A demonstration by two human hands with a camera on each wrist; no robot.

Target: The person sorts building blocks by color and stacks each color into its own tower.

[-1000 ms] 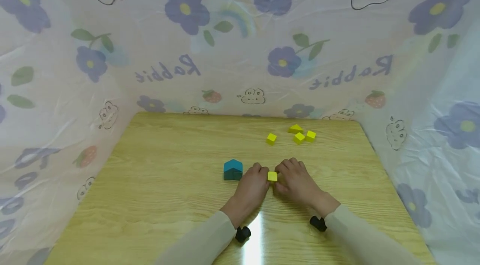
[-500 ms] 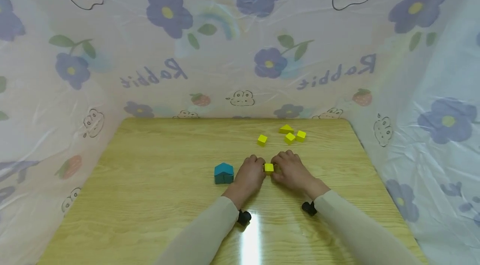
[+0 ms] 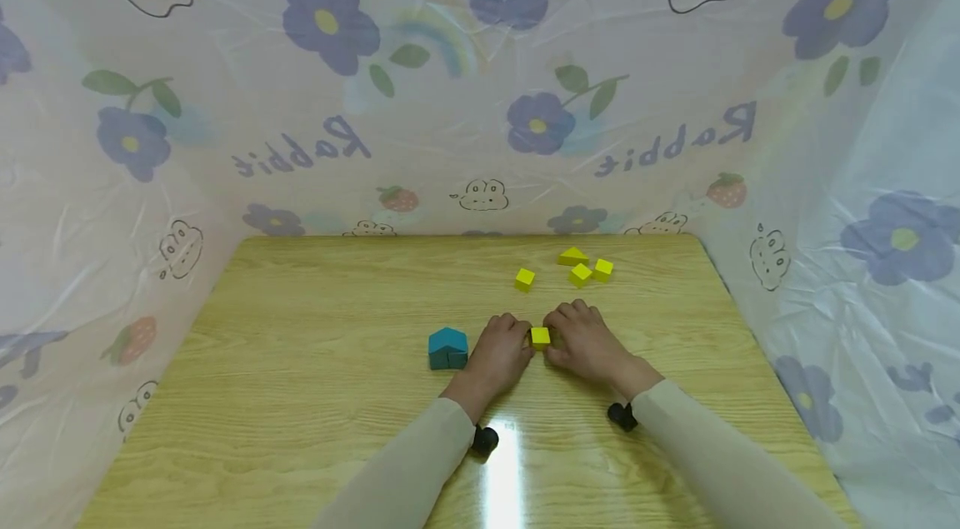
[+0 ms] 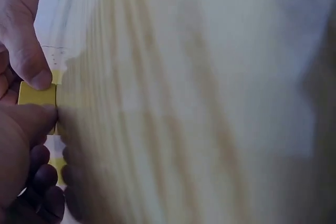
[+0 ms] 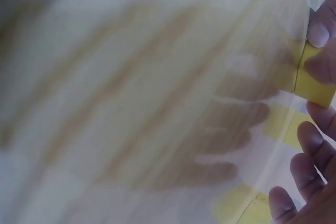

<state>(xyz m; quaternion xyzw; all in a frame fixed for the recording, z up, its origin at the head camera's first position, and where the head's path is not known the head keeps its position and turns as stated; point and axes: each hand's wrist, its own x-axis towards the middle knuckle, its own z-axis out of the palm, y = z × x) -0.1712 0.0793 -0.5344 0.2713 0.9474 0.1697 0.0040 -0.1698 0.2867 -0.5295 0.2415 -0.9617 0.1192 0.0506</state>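
Left grip (image 3: 498,352) and right grip (image 3: 589,343) pinch a yellow cube (image 3: 540,337) well inside table edges (image 3: 465,239).

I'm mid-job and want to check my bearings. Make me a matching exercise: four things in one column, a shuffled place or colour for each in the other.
Things:
1. Blue blocks
2. Yellow triangular block
3. Nearest yellow cube
4. Sleeves

Places or colours:
A. Pinched between the left hand and the right hand
B. Pale beige
C. Near the far edge of the table
D. On the table, to the left of the left hand

Pairs: 1-D, 2-C, 3-A, 4-B
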